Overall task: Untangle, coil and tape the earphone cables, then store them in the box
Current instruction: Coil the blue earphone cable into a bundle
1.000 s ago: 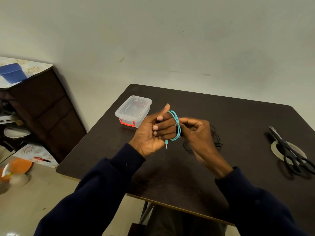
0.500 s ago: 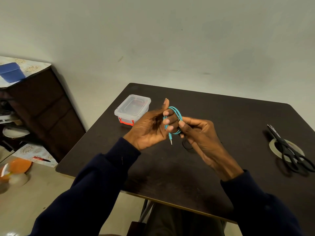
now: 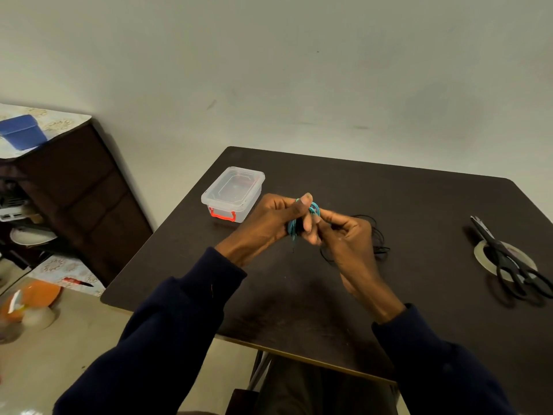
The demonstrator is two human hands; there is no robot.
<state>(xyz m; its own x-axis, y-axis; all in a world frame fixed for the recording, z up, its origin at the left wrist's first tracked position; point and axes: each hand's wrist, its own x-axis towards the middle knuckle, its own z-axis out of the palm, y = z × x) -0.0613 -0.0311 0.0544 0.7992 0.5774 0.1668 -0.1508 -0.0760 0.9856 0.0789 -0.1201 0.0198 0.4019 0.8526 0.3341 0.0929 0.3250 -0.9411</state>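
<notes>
**Item 1. Teal earphone cable** (image 3: 292, 228): wound into a small coil and held above the middle of the surface, between both hands. A short tail with the plug hangs down below the coil.

**Item 2. Left grip** (image 3: 267, 221): clenched round the teal coil, thumb raised across its top, fingers curled behind it. Dark navy sleeve to the wrist.

**Item 3. Right grip** (image 3: 348, 242): fingers curled, tips pinching the teal coil from the right side and touching the left fingers. Same navy sleeve.

**Item 4. Black earphone cable** (image 3: 379, 235): a loose tangle of loops lying on the surface, just behind and under the right hand and partly hidden by it.

**Item 5. Storage box** (image 3: 235, 190): clear plastic, lid on, red latch on the near end. It stands near the far-left corner of the surface, just left of the left hand and apart from it.

**Item 6. Scissors** (image 3: 505, 260): black, lying across a roll of clear tape (image 3: 480, 255) at the right edge, well apart from the hands.

**Item 7. Surface** (image 3: 314, 310): dark brown tabletop set against a pale wall.

**Item 8. Surroundings:** a dark wooden cabinet (image 3: 77, 199) at left, with a blue container (image 3: 22, 136) on its patterned top; an orange dish (image 3: 37, 295) lower left, blurred.
</notes>
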